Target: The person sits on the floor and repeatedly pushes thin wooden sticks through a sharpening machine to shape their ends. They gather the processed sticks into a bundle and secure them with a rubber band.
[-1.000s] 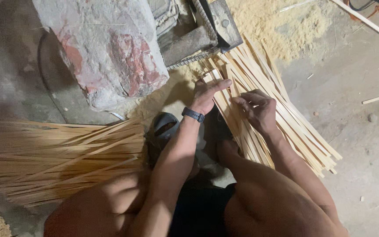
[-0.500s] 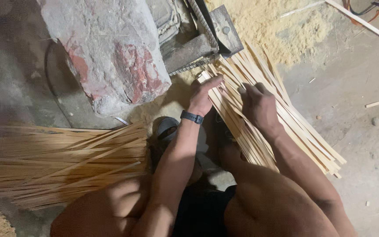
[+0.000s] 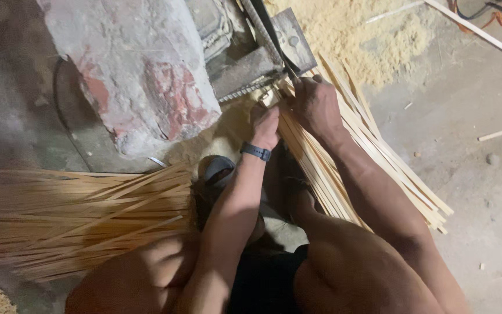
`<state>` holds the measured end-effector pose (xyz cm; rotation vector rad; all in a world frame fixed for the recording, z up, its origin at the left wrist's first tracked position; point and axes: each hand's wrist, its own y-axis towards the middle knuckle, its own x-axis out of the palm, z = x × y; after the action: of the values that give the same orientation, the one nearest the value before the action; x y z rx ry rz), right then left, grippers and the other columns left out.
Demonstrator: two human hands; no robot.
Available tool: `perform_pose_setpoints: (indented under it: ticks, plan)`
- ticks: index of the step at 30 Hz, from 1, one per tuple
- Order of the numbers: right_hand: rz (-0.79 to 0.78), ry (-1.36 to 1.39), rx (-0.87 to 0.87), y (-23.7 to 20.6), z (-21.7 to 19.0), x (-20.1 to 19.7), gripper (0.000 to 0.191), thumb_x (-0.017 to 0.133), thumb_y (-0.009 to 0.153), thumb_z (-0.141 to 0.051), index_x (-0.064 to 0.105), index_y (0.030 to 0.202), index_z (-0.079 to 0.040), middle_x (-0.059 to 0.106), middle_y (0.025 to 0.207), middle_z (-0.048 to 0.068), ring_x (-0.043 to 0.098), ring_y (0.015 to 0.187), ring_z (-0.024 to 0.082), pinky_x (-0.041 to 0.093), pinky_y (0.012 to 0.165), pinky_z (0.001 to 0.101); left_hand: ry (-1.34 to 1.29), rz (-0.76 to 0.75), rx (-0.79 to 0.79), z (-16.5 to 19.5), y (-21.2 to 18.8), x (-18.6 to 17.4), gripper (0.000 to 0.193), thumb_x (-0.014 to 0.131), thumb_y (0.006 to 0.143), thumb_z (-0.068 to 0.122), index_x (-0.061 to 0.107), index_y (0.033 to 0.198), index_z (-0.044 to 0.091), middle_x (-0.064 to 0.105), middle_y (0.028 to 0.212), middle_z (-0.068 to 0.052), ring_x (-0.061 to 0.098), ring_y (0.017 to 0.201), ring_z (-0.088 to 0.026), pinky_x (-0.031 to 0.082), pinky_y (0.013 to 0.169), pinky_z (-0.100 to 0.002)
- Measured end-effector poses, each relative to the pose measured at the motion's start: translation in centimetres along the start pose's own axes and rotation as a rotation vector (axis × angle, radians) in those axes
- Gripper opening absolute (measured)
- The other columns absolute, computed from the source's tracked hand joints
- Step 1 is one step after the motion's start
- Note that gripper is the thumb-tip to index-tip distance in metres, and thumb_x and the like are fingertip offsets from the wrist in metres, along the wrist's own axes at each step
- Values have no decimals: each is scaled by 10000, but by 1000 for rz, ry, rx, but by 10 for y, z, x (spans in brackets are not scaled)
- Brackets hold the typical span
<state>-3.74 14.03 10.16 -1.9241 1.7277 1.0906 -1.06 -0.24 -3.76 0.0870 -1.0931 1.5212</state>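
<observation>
Crouching over pale flat bamboo strips [image 3: 344,145], the right hand [image 3: 316,104] grips their top ends closed; beside it, the left hand [image 3: 266,125] pinches strips against the grey metal cutting machine [image 3: 251,52].

Both hands, left hand [image 3: 266,125] and right hand [image 3: 316,104], press bamboo strips [image 3: 344,157] by a machine [image 3: 251,52].

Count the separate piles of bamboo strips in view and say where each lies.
2. One pile of strips lies under both hands, the left hand and right hand, by the machine. A thinner pile fans out at left. More may be hidden.
</observation>
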Motion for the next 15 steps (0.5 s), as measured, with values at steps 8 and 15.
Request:
perform_pose_setpoints:
  ticks: [8,15]
  plan:
    - [82,-229,-178,-66,-5,-60,178,648,921,-135,709,940,31,644,835,172,630,630,310,532,564,412,102,-153,0,2,4,3,423,859,857,248,721,1169,-3,720,1232,-163,609,1210,-271,383,1173,-422]
    - [82,-41,19,-43,-1,-24,94,683,995,-36,698,908,-3,625,772,171,617,611,327,494,555,438,282,-112,-47,0,7,-6,414,737,918,238,710,1249,-9,702,1325,-145,561,1327,-204,338,1154,-309]
